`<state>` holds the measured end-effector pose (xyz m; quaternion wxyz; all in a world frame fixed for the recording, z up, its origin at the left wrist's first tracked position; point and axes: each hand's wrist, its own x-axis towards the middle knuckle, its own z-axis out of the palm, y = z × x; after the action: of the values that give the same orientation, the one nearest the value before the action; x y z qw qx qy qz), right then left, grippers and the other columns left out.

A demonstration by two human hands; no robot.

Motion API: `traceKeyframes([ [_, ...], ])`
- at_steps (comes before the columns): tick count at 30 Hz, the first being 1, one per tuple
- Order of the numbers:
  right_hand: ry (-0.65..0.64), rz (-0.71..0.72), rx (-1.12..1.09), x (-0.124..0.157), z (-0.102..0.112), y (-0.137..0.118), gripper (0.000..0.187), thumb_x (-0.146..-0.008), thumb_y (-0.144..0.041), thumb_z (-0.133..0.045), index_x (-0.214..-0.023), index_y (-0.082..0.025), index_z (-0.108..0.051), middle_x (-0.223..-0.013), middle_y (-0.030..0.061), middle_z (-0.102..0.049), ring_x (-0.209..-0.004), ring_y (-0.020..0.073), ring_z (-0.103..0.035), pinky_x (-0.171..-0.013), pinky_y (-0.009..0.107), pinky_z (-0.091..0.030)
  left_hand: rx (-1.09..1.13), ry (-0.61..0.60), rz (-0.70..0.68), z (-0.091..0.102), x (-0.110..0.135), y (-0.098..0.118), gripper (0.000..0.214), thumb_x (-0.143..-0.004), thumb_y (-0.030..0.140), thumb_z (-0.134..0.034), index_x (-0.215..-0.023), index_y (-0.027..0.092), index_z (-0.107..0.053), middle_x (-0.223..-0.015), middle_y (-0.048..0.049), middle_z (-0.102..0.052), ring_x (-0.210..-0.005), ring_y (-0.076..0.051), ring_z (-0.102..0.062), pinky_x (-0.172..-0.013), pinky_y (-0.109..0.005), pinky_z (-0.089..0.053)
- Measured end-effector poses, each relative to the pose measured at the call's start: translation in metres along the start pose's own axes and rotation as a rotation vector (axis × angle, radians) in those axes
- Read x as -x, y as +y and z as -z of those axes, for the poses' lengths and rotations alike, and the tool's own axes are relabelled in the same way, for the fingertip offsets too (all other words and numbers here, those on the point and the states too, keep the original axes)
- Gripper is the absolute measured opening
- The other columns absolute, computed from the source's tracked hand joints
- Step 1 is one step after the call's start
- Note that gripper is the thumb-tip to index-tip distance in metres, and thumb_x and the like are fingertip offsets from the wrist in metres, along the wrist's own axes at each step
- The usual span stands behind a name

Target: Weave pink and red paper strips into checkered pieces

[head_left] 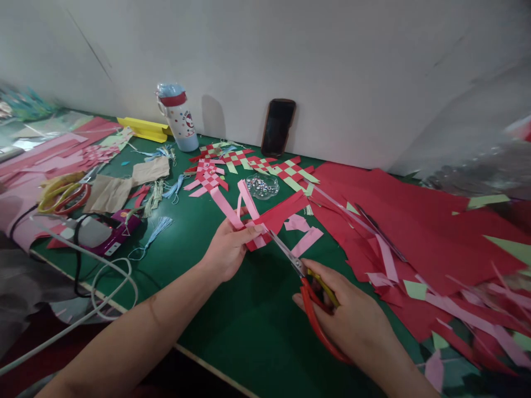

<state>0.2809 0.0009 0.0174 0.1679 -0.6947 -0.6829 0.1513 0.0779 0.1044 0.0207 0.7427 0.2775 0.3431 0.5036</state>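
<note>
My left hand point(232, 243) pinches a woven piece of pink and red paper strips point(277, 214) above the green table. Pink strips stick up from it, and a broad red one reaches to the right. My right hand point(352, 304) is closed round the red and yellow handles of a pair of scissors point(296, 261). The blade tips touch or nearly touch the paper just right of my left thumb. Pink paper scraps point(307, 241) lie beside the blades. Behind the hands is a clear dish of small googly eyes point(262, 186).
Woven paper fish point(290, 172) line the back near a leaning phone point(279, 127) and a bottle point(178, 119). Red sheets point(398, 221) and scraps cover the right, with a dark slim tool point(381, 232) on them. Left are tassels point(157, 229), more scissors point(64, 193) and a white cable point(103, 309).
</note>
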Motion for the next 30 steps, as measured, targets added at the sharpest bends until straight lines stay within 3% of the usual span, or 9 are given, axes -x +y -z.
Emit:
traceKeyframes([
  [7, 0.018, 0.043, 0.016, 0.0002, -0.0011, 0.0007, 0.046, -0.078, -0.048, -0.066, -0.121, -0.031, -0.061, -0.104, 0.0006, -0.073, -0.059, 0.0139, -0.067, -0.050, 0.023, -0.054, 0.029, -0.004, -0.009, 0.0012, -0.0009, -0.0026, 0.057, -0.073, 0.008, -0.077, -0.123, 0.018, -0.049, -0.090, -0.0049, -0.072, -0.085, -0.017, -0.070, -0.081, -0.032, -0.056],
  [16, 0.089, 0.095, 0.054, 0.0007, -0.0015, 0.0000, 0.045, -0.077, -0.047, -0.066, -0.118, -0.028, -0.063, -0.104, 0.0023, -0.073, -0.065, 0.0161, -0.069, -0.052, 0.025, -0.056, -0.036, -0.048, -0.093, 0.0013, -0.0004, -0.0054, 0.043, -0.075, 0.011, -0.076, -0.111, 0.016, -0.054, -0.098, -0.0065, -0.071, -0.090, -0.018, -0.069, -0.086, -0.035, -0.055],
  [24, 0.073, 0.092, 0.037, 0.0007, -0.0006, -0.0019, 0.045, -0.077, -0.046, -0.066, -0.119, -0.028, -0.063, -0.103, 0.0017, -0.073, -0.058, 0.0144, -0.066, -0.049, 0.026, -0.056, -0.010, -0.026, -0.067, -0.0014, 0.0007, -0.0046, 0.038, -0.072, 0.011, -0.078, -0.102, 0.017, -0.055, -0.093, -0.0050, -0.071, -0.087, -0.018, -0.069, -0.083, -0.034, -0.055],
  [30, 0.085, 0.126, 0.009, -0.0015, -0.0035, -0.0025, 0.043, -0.078, -0.042, -0.065, -0.118, -0.025, -0.064, -0.104, 0.0033, -0.073, -0.070, 0.0169, -0.070, -0.056, 0.025, -0.057, 0.020, 0.020, -0.056, -0.0036, 0.0012, -0.0053, 0.039, -0.071, 0.009, -0.077, -0.102, 0.017, -0.054, -0.089, -0.0035, -0.070, -0.084, -0.017, -0.069, -0.081, -0.033, -0.055],
])
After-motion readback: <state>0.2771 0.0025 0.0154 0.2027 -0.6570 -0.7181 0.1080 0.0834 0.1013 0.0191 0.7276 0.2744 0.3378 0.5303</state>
